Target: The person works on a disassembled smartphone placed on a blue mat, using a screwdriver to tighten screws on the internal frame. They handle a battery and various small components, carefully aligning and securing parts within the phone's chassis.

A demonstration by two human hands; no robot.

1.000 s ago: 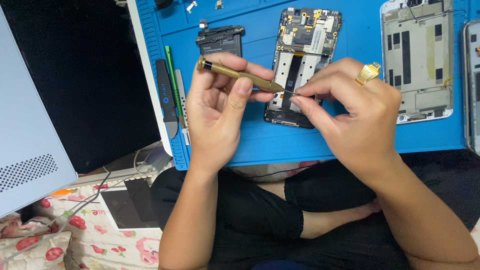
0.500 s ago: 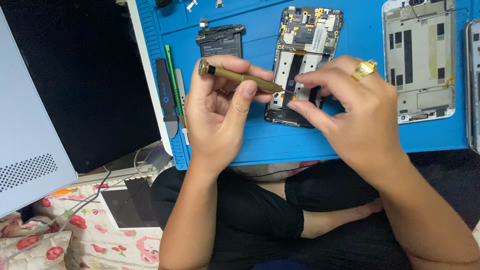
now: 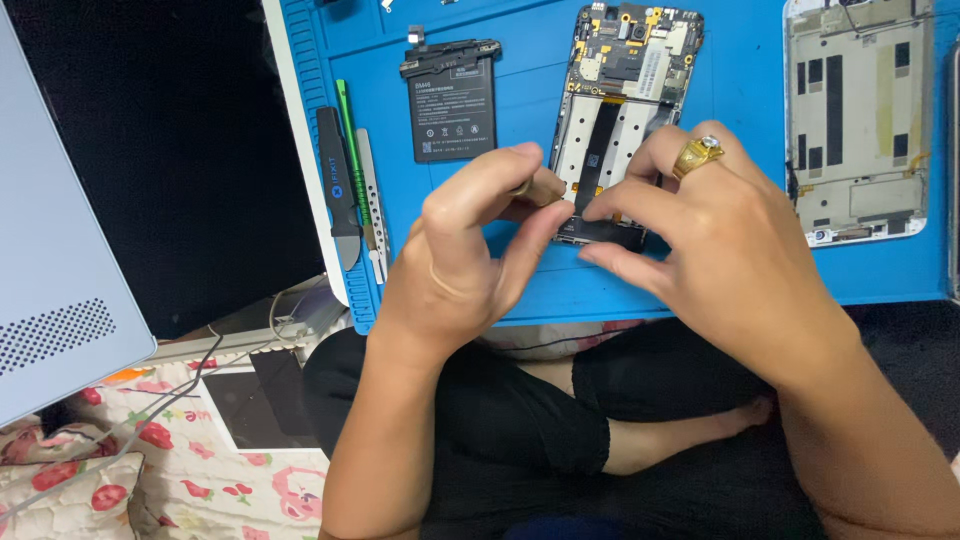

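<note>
Screwdriver (image 3: 545,186) now upended between left fingers (image 3: 500,170) (over opened phone (image 3: 625,90)).

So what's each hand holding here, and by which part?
The left hand pinches a brass-coloured tool near its lower end, most of it hidden. The right hand presses fingertips on the opened phone; whether it grips anything cannot be told.

phone's (image 3: 625,90) lower end behind hands, screwdriver (image 3: 545,186) mostly hidden
</note>
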